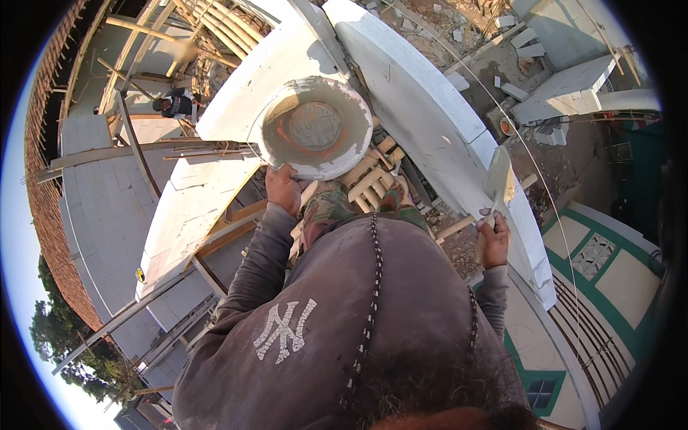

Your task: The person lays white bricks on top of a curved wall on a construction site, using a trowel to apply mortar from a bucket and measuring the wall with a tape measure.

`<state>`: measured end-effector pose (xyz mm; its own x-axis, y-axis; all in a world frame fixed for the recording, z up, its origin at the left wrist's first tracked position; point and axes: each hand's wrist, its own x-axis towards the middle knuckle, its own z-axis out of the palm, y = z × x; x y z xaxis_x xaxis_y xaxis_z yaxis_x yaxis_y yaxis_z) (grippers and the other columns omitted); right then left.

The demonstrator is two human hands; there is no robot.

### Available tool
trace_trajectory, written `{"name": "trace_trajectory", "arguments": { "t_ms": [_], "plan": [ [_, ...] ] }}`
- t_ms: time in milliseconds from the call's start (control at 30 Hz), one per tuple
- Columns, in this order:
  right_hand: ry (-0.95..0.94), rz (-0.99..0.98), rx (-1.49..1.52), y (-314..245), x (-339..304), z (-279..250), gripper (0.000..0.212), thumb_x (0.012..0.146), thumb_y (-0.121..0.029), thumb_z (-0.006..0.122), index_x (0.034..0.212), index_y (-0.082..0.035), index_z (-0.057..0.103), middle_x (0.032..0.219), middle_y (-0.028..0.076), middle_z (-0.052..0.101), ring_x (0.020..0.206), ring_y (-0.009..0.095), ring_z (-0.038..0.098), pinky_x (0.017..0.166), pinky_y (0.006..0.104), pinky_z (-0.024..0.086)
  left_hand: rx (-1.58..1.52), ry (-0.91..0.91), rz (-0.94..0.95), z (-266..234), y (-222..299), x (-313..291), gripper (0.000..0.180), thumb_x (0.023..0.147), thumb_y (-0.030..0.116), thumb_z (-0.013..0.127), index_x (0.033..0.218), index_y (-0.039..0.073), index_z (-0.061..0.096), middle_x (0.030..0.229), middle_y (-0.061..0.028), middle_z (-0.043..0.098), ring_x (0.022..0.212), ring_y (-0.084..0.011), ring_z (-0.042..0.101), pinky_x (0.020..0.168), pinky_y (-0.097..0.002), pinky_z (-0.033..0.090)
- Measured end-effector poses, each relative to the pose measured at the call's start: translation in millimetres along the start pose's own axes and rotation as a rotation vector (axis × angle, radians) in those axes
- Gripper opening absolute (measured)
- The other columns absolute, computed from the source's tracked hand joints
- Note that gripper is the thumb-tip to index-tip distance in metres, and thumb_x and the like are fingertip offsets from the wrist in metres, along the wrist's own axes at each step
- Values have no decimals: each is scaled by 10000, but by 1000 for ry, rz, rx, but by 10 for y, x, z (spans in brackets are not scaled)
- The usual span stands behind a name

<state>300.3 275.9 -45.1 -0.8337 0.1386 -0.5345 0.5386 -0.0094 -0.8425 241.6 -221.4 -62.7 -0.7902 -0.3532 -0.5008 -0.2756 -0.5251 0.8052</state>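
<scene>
A wide round basin, its rim crusted with dried mortar, sits ahead of me beside the pale block wall. Wet grey mortar pools in its middle. My left hand is closed at the basin's near left rim, the fingertips partly hidden. Out to the right, my right hand wraps round the handle of a trowel. The trowel's broad blade points up and away, coated in grey, in front of the right-hand wall's top edge.
White block walls rise on my left and right. Wooden bamboo rungs lie beneath my legs. A thin string runs along the right. A yellow tape measure rests on the left wall. Another person is lower down, far left.
</scene>
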Motion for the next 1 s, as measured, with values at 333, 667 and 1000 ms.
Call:
{"name": "trace_trajectory", "arguments": {
  "t_ms": [333, 667, 1000],
  "plan": [
    [-655, -643, -861, -1289, 640, 2007, 408, 931, -154, 634, 1292, 24, 570, 1027, 206, 658, 951, 374, 644, 848, 436, 524, 47, 167, 173, 21, 92, -278, 566, 854, -18, 557, 1402, -34, 418, 1118, -121, 660, 902, -200, 676, 734, -350, 580],
    [-636, -1181, -1448, -1919, 867, 3428, 440, 901, -186, 675, 1326, -103, 601, 1033, 138, 605, 942, 367, 637, 814, 477, 533, 373, 340, 502, -677, 476, -263, 584, 896, 5, 607, 1438, -95, 414, 1328, -179, 608, 1223, -216, 585, 1040, -317, 458],
    [-871, -84, -370, -1257, 384, 4358, 341, 1041, -202, 543, 1314, 3, 555, 860, -2, 574, 675, 56, 519, 577, 240, 454, -16, 525, 508, -1354, 630, -421, 484, 860, -37, 547, 1337, -28, 471, 1176, -93, 629, 1025, -161, 589, 903, -289, 482]
  ]
}}
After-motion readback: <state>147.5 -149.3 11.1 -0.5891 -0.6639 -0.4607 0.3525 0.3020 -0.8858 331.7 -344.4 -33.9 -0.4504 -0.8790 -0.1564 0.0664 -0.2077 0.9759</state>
